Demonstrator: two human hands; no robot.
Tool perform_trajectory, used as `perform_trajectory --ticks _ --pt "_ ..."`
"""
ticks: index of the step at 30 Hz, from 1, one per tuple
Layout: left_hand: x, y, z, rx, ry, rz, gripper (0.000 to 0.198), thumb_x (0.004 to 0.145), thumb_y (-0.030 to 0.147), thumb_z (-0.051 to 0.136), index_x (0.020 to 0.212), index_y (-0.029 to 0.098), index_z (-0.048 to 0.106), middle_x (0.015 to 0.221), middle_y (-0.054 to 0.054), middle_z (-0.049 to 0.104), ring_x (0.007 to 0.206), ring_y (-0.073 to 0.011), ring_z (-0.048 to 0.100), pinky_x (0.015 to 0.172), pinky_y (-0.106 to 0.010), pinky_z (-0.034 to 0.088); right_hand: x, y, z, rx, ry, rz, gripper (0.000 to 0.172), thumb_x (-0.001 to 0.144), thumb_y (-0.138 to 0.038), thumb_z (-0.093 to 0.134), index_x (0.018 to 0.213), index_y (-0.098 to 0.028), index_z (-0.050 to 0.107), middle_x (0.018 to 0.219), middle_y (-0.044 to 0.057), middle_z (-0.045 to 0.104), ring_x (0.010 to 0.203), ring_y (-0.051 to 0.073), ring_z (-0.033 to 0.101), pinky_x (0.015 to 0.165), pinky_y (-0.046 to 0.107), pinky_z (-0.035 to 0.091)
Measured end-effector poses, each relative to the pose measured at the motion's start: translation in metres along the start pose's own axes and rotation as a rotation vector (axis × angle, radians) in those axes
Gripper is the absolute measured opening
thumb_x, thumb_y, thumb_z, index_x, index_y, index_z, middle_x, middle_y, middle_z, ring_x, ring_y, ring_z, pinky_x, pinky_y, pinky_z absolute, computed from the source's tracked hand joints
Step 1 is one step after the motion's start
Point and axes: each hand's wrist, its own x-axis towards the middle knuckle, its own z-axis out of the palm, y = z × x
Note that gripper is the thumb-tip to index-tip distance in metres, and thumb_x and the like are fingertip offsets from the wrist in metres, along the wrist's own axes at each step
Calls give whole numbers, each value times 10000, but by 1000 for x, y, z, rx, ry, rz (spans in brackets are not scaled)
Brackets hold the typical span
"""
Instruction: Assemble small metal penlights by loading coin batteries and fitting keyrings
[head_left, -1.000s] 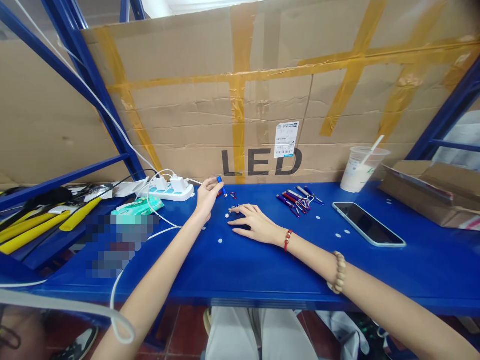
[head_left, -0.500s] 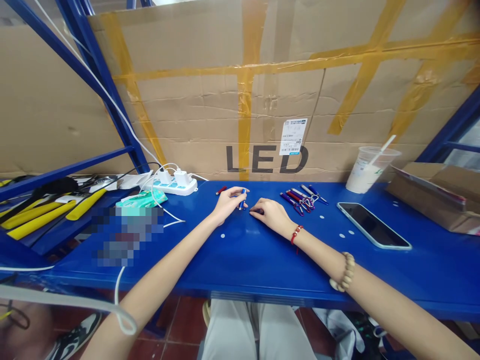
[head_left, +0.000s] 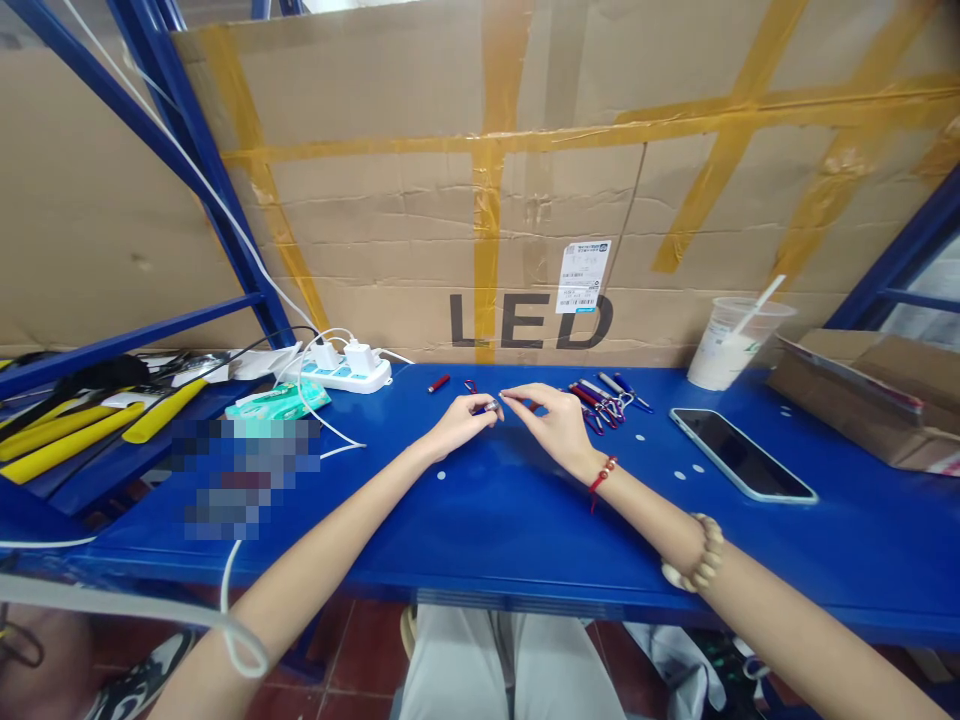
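Over counter (head_left: pixel 480 530), left hand (head_left: pixel 462 425): grip closed round tube (head_left: pixel 492 406), shiny end showing. Tube likely light, stiff, slick; take hold mid-barrel. Most of it hidden by fingers. Right hand (head_left: pixel 556 422) just beside: grip narrow, unclear whether holding anything. Beyond: clips (head_left: pixel 598 404), partly covered; red tube (head_left: pixel 438 383) lying farther back.

Glossy tabletop (head_left: pixel 480 530), matt cardboard (head_left: pixel 375 240), metallic-tipped tube (head_left: pixel 491 406)
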Motion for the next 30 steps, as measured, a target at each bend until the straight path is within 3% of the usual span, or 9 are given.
perform_trajectory --ticks 4,8,12,19,25,28,30 --pt "0 -1 1 -23 -6 17 103 681 188 478 652 137 563 611 24 519 645 -108 481 651 -235 357 -2 -6 2 42 -35 -96 129 842 -229 566 820 -207 691 861 35 714 814 165 653 712 276 529" --pt "-1 2 1 -28 6 19 99 672 194 489 601 139 529 587 27 505 620 -102 467 637 -233 348 -2 -7 3 47 -47 -57 113 831 -234 577 802 -197 680 858 40 705 810 162 639 581 241 508" --pt "0 0 1 2 38 -3 90 671 171 496 601 138 542 563 31 503 595 -99 461 619 -228 346 -2 -6 2 -9 -84 25 101 817 -227 586 823 -194 681 884 34 697 808 154 632 558 225 485" --pt "8 -4 -10 -97 209 -66 182 800 214 474 878 136 619 597 24 543 543 -84 464 543 -201 347 -4 2 5 -194 -265 196 177 816 -224 571 956 -213 678 873 28 693 762 162 623 622 264 478" --pt "12 -4 -24 -166 451 -74 200 821 222 454 877 149 632 632 9 573 531 -77 459 503 -184 342 -10 -15 15 -85 -545 -106 255 871 -369 535 1061 -266 671 1108 38 639 1002 189 560 863 354 415" --pt "11 -4 -21 -162 447 -97 196 805 198 456 841 150 643 644 5 572 548 -79 470 500 -179 348 -11 -20 18 -110 -643 -127 213 865 -369 548 978 -285 706 1100 29 640 1007 193 549 851 363 405" --pt "10 -4 -16 -159 414 -102 190 790 184 462 811 146 647 637 5 561 551 -79 474 495 -178 348 -12 -19 19 -141 -643 -104 179 849 -350 576 920 -278 723 1077 28 648 988 194 549 852 362 405"
